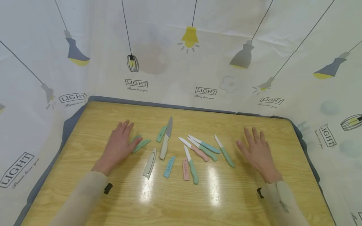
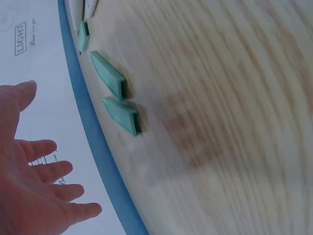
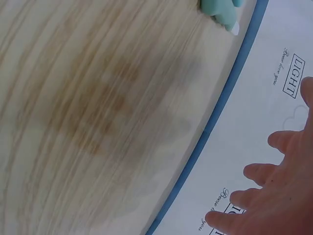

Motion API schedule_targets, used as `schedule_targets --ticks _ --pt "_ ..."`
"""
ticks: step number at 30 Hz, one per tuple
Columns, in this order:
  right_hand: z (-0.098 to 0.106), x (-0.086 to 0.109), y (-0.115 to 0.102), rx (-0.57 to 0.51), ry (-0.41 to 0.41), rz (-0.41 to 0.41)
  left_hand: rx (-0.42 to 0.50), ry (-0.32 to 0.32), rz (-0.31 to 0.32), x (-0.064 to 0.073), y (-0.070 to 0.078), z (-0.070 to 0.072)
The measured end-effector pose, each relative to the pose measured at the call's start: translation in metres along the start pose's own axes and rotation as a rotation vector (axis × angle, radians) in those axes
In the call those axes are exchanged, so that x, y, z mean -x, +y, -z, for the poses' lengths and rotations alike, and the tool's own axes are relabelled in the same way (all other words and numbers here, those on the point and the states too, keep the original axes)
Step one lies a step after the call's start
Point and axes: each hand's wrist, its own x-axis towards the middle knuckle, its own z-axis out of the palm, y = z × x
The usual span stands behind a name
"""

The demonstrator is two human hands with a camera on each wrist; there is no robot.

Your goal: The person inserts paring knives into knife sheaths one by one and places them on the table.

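My left hand [image 1: 118, 144] is held above the table's left part, fingers straight, holding nothing. Nearest to it lie two green blade sheaths [image 1: 142, 146], partly covered by its thumb in the head view; the left wrist view shows the sheaths [image 2: 108, 76] apart from the hand. My right hand [image 1: 258, 153], also raised and holding nothing, has its fingers spread to the right of a green-handled knife [image 1: 227, 157]. Between the hands lie a large cream-handled knife [image 1: 164, 147], a pink-handled knife [image 1: 200, 153], a blue-handled knife [image 1: 210, 148] and more green-handled knives [image 1: 193, 172].
Loose sheaths lie among the knives: a cream one [image 1: 149, 164], a blue one [image 1: 169, 167], a pink one [image 1: 185, 169] and another green one [image 1: 161, 134]. The wooden table [image 1: 118, 201] has a dark edge, with a lamp-printed sheet [image 1: 175, 78] behind it.
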Motion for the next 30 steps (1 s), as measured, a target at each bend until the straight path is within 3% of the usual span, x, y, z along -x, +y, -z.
schedule_targets --ticks 4,10,18,23,30 --pt "-0.001 0.005 -0.005 -0.021 0.010 0.011 0.066 -0.014 -0.019 0.003 0.011 -0.002" --pt "-0.002 0.010 -0.016 -0.034 0.010 0.034 0.049 -0.032 -0.067 0.006 0.026 -0.010" --pt "-0.003 0.017 -0.032 -0.051 0.004 0.057 0.021 -0.039 -0.110 0.003 0.032 -0.024" --pt "-0.008 0.020 -0.037 -0.043 0.015 0.081 -0.039 -0.029 -0.112 0.002 0.032 -0.029" --pt "-0.013 0.024 -0.043 -0.032 0.022 0.099 -0.223 -0.038 -0.126 -0.001 0.035 -0.033"
